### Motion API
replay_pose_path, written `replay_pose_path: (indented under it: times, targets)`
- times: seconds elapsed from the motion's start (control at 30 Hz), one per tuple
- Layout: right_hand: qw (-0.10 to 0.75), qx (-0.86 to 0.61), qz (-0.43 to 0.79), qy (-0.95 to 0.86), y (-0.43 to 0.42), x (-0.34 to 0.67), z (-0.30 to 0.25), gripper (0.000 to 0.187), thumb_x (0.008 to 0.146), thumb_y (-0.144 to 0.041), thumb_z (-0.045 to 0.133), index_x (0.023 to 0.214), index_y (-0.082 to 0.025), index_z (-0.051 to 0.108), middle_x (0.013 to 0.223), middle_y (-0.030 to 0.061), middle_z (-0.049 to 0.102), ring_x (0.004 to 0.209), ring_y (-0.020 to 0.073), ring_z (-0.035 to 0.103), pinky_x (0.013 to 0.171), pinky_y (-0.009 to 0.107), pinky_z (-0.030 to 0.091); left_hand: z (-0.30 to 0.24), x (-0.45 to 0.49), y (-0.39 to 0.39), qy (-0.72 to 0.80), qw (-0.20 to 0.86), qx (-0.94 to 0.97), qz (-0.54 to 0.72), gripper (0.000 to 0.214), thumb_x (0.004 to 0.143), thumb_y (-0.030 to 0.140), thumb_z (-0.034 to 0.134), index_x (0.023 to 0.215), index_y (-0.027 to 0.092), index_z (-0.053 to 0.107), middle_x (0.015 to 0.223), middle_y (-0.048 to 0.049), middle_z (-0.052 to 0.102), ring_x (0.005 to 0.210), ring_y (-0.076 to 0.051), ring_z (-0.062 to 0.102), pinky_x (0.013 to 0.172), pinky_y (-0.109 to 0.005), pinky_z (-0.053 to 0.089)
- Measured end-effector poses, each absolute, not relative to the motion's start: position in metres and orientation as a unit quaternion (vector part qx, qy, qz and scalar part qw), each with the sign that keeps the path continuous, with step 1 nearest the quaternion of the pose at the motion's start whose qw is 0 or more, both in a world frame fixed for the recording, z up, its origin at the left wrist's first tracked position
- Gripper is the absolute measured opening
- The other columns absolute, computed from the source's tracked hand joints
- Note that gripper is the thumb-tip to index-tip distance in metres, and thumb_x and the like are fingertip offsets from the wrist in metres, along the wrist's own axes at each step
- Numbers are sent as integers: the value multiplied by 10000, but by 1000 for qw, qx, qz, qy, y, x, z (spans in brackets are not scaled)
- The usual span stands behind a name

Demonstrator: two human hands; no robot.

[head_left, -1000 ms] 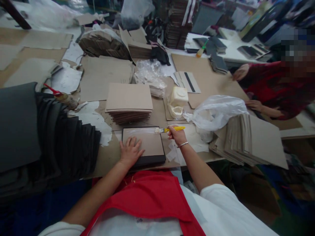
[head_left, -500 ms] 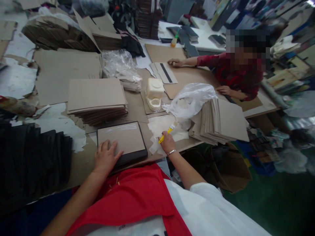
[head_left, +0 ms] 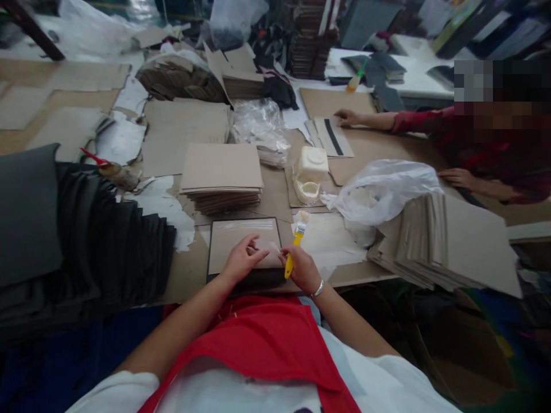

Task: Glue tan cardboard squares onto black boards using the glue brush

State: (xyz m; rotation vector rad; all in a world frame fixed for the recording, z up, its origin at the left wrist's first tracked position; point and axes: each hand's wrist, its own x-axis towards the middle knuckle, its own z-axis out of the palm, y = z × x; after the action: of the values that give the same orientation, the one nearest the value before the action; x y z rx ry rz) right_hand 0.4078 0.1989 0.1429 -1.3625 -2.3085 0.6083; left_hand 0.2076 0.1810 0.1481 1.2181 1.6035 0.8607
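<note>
My right hand (head_left: 303, 269) is closed around a yellow-handled paintbrush (head_left: 298, 238), bristles pointing up and away. At its fingertips is a small pale, translucent piece (head_left: 274, 250), too blurred to name. My left hand (head_left: 244, 259) hovers just left of that piece, its thumb and fingers apart and slightly curled. Beneath both hands lies a grey-brown cardboard sheet (head_left: 226, 246) on a black panel, whose dark rim shows round it. Pale shiny strips run along the sheet's far edge.
Behind stands a cardboard stack (head_left: 221, 166). A cut-open white plastic container (head_left: 312, 166), a plastic bag (head_left: 383, 183) and leaning boards (head_left: 469, 235) are to the right. Dark sheets (head_left: 107, 241) crowd the left. Across the table, a co-worker's hand (head_left: 348, 117) touches a striped board.
My left hand has lifted off the cardboard and moved toward my right hand. The right hand has brought the paintbrush and a small pale piece over the board. The view has swung left.
</note>
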Motion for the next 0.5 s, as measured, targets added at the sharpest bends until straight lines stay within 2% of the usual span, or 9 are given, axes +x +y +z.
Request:
replay_pose_path:
  times: [0.07,0.13,0.2,0.3,0.4,0.5]
  targets:
    - [175,-468,235,-834,200,397,142,158,878,-292,446,951,-208,559,851,56,625,782,166,587,720,268,448,147,200,188,638,498,447,381,361,711,483,599,813,139,633,628,26,539,530,-81,463,504,-205,383]
    - [175,-469,245,-830,207,391,138,156,862,-277,463,969,-207,551,869,59,623,793,168,591,725,274,453,145,184,189,645,513,382,418,362,689,508,610,645,150,576,507,54,448,472,-67,404,447,-194,328]
    - [189,-478,256,-818,217,389,135,175,835,-265,498,991,-197,534,899,67,622,822,175,595,743,285,457,143,165,188,646,531,305,455,396,626,535,660,630,158,542,497,64,439,453,-59,395,425,-188,323]
    - [205,-509,276,-789,238,383,134,214,801,-273,537,998,-193,511,904,64,621,791,176,604,712,290,457,141,141,187,635,561,221,483,425,574,531,707,696,156,548,563,43,513,489,-66,464,474,-201,414]
    - [201,-554,270,-761,260,373,134,216,795,-298,530,985,-198,503,890,56,621,716,171,596,650,281,435,138,124,193,656,556,212,465,351,646,478,667,724,155,554,579,23,550,507,-88,513,529,-235,463]
    - [197,-580,257,-747,278,360,128,215,803,-325,504,976,-198,502,869,52,618,683,171,581,626,273,410,132,112,203,738,458,304,391,299,725,453,573,660,161,559,518,29,519,478,-106,493,498,-234,400]
